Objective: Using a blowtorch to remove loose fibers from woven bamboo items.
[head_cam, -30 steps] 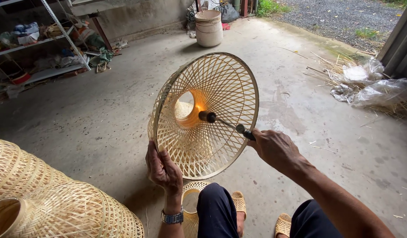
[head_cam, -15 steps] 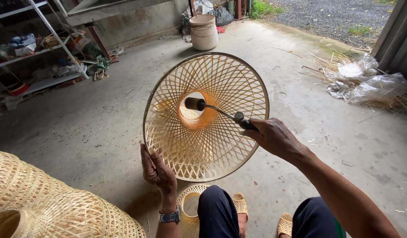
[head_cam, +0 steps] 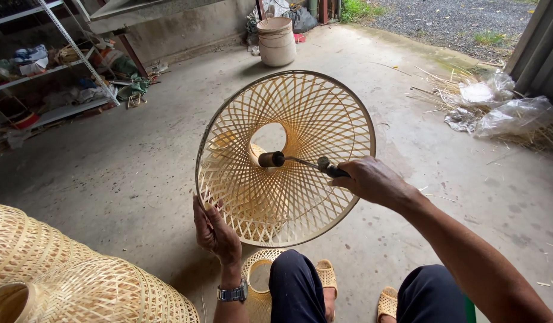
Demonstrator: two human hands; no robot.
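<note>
Over the grey concrete floor [head_cam: 139, 179] we hold up a wide, funnel-shaped lampshade of woven pale bamboo strips [head_cam: 288, 197], its open mouth tilted toward us and its small round hole at the far end. Our left hand [head_cam: 215, 230] grips the lower left rim, fingers curled round the edge and closed on it; a metal wristwatch [head_cam: 232, 293] sits on that wrist. Our right hand [head_cam: 372, 179] is closed round the dark handle of a small gas torch with a brass-coloured nozzle [head_cam: 288, 160] — the nozzle reaches inside the shade and points at the inner weave beside the hole. Whether a flame burns there we cannot tell.

Below the shade our knees in dark trousers [head_cam: 300, 287] show, with tan woven sandals [head_cam: 387, 302] on the feet and a small bamboo ring piece [head_cam: 258, 281] on the floor between them. At lower left lie more woven bamboo shades [head_cam: 67, 281]. Farther off stand a white plastic bucket [head_cam: 276, 42], a metal shelf rack with clutter [head_cam: 43, 90] and — at right — crumpled clear plastic bags [head_cam: 503, 110].
</note>
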